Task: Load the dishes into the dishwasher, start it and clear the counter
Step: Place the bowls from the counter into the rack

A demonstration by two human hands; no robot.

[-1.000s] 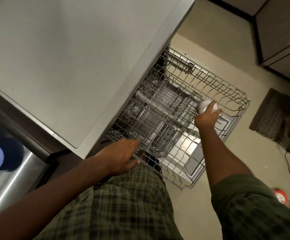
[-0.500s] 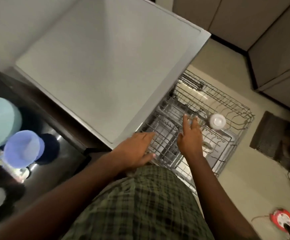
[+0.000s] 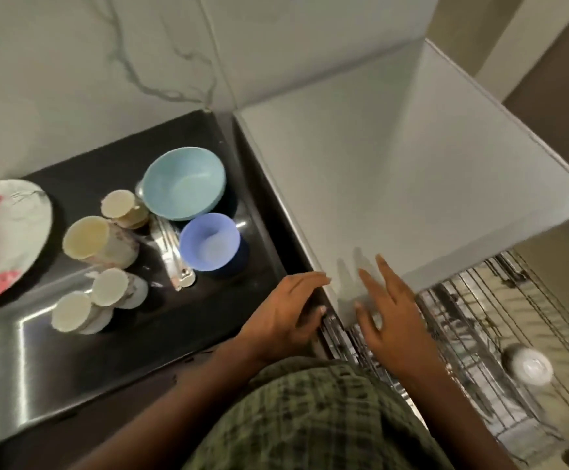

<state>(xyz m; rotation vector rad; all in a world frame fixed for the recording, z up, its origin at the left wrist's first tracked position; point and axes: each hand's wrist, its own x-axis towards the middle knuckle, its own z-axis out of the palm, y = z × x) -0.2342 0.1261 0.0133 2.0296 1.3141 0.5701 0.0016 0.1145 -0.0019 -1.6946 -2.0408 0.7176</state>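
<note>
On the dark counter (image 3: 174, 334) at the left, the waiting load is now in full view: a floral plate (image 3: 8, 239) at the edge, 4 pale cups (1 upright (image 3: 88, 237), 3 more around it), a bundle of cutlery (image 3: 171, 256), a teal bowl (image 3: 184, 182) and, just beside it, a violet bowl (image 3: 209, 241). None of these is loaded yet, so most of the task remains. Further right, the left hand (image 3: 283, 313) rests at the counter's corner, fingers relaxed and extended, holding nothing. Next to it the right hand (image 3: 391, 317) hangs over the near end of the pulled-out wire rack (image 3: 479, 334), fingers spread, also empty. At the far right, 1 white cup (image 3: 529, 364) sits upside down in the rack, well apart from both hands, so that piece counts as placed. Compared with 1 second ago, when the right hand was at that cup in the rack, the hand has let go and drawn back toward the body, and the view has swung left from rack and floor to the counter. My guess is that the next dish gets picked from there.
</note>
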